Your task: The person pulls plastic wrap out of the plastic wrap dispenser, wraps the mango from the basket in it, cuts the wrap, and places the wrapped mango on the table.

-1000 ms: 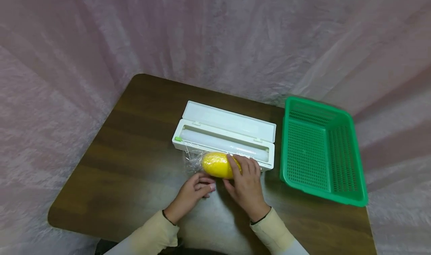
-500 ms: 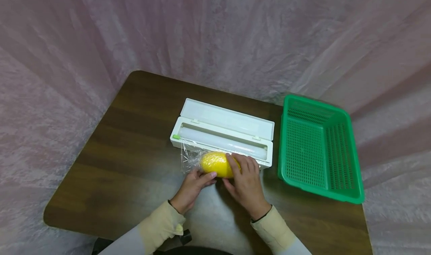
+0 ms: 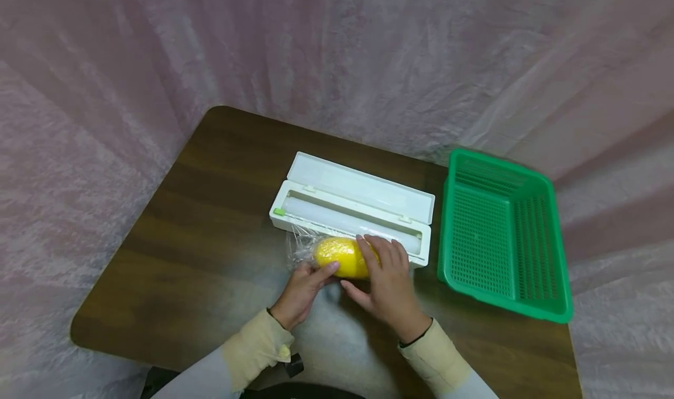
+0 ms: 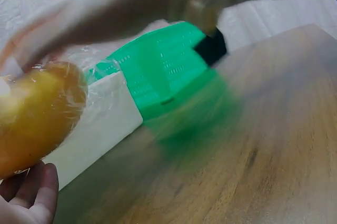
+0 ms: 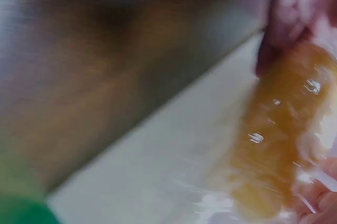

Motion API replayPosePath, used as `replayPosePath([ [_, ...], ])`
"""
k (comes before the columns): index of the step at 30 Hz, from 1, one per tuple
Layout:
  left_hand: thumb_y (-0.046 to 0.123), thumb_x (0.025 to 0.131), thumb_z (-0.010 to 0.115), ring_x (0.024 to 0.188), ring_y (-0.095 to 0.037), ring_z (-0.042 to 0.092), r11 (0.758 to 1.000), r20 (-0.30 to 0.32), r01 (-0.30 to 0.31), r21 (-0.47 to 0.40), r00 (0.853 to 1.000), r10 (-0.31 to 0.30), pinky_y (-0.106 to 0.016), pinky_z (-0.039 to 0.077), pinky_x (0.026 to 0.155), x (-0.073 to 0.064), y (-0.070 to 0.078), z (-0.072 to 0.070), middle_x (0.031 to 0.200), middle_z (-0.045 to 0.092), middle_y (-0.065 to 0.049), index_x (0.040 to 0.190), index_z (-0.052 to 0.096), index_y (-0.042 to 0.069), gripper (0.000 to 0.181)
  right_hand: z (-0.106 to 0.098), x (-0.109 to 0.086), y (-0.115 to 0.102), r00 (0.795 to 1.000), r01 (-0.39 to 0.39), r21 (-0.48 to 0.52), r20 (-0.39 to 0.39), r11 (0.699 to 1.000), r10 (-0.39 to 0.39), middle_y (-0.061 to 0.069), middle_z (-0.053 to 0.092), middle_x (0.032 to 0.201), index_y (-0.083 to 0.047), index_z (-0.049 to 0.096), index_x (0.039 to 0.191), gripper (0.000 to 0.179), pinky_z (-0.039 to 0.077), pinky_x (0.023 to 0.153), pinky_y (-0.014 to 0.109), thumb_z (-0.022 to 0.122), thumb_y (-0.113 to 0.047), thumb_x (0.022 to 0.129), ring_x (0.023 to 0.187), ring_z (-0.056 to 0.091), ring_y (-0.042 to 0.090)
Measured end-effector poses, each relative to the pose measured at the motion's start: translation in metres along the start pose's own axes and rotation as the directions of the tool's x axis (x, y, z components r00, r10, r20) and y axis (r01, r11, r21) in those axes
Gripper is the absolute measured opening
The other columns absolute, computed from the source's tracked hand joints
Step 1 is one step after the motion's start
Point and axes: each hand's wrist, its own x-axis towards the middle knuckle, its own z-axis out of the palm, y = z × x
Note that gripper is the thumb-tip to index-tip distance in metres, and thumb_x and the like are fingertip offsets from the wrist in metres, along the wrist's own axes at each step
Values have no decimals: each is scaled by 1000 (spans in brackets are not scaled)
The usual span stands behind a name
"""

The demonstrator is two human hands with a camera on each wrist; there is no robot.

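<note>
A smooth yellow oval fruit (image 3: 339, 255), kind unclear, lies against the front of a white cling film dispenser (image 3: 354, 232). Clear cling film (image 3: 299, 247) covers it and bunches loosely beyond its left end. My left hand (image 3: 301, 291) grips the fruit's near left side, thumb on top and fingers beneath. My right hand (image 3: 388, 282) rests its fairly straight fingers on the right end, while its thumb stands apart from the fruit. The left wrist view shows the shiny wrapped fruit (image 4: 39, 116) above the left fingertips (image 4: 45, 187). The right wrist view is blurred.
The dispenser's lid (image 3: 363, 185) is folded back, showing the white film roll (image 3: 337, 216) and a green slider (image 3: 279, 212). A green perforated basket (image 3: 447, 235) stands at the right of the brown table (image 3: 174, 258). A pinkish curtain (image 3: 326, 65) hangs behind.
My left hand has come up from below the fruit to grip its left side. The right thumb has moved away from the fruit. The film at the left spread out, then bunched up again.
</note>
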Motion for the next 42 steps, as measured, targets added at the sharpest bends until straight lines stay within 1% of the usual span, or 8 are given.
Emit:
replayPosePath([
  [5, 22, 99, 65, 115, -16, 63, 1000, 12, -12, -24, 1000, 12, -31, 51, 100, 4, -3, 5, 131, 61, -8, 138, 51, 4, 45, -25, 40, -2, 999, 22, 83, -38, 996, -19, 12, 64, 122, -10, 65, 130, 51, 42, 101, 56, 75, -34, 87, 116, 57, 33],
  [9, 23, 99, 65, 113, -15, 64, 1000, 7, 5, -27, 1000, -4, -30, 52, 99, 6, -6, 8, 129, 62, -5, 137, 50, 4, 44, -40, 74, -8, 998, 48, 111, 40, 993, -52, 4, 71, 107, -14, 74, 115, 27, 43, 98, 50, 74, -25, 91, 107, 61, 28],
  [13, 24, 100, 65, 111, -13, 65, 999, 9, 12, -30, 1000, -12, -30, 52, 99, 7, -7, 9, 126, 64, -3, 135, 50, 3, 44, -44, 100, -15, 980, 109, 114, 152, 987, -126, -1, 73, 106, -16, 75, 112, 20, 44, 98, 44, 70, -24, 95, 106, 63, 23],
  [19, 27, 101, 63, 112, -12, 65, 999, 41, -2, -41, 999, 4, -32, 52, 100, 7, -7, 6, 125, 65, 0, 134, 52, 1, 44, -34, 135, -26, 904, 232, 163, 327, 959, -275, -3, 73, 107, -17, 76, 113, 18, 49, 95, 38, 66, -20, 98, 101, 65, 19],
  [24, 25, 102, 61, 113, -13, 63, 999, 54, -19, -51, 998, 22, -34, 50, 103, 8, -8, 4, 125, 62, -2, 134, 49, -1, 43, -12, 164, -25, 849, 297, 191, 397, 936, -350, -1, 73, 105, -15, 76, 115, 21, 52, 93, 36, 61, -14, 99, 96, 67, 19],
  [32, 21, 103, 59, 116, -14, 63, 997, 59, -9, -80, 998, 14, -34, 50, 105, 8, -8, 2, 129, 59, -7, 138, 44, -2, 44, 23, 193, -27, 761, 320, 167, 541, 933, -358, -1, 72, 117, -20, 67, 133, 35, 53, 96, 35, 64, -15, 99, 100, 68, 17],
  [36, 21, 104, 56, 121, -15, 61, 995, 83, -7, -95, 996, 15, -33, 49, 107, 8, -6, 1, 135, 55, -8, 141, 41, -1, 46, 33, 200, -31, 715, 347, 160, 593, 924, -371, -1, 72, 121, -23, 67, 133, 35, 53, 94, 36, 63, -15, 99, 101, 70, 17],
  [42, 19, 106, 52, 125, -15, 59, 997, 116, 5, -82, 993, 5, -34, 47, 109, 7, -4, -2, 139, 50, -9, 144, 38, 0, 45, 39, 204, -36, 681, 374, 135, 631, 917, -371, -1, 72, 125, -21, 70, 129, 31, 53, 99, 32, 61, -13, 100, 110, 69, 15],
])
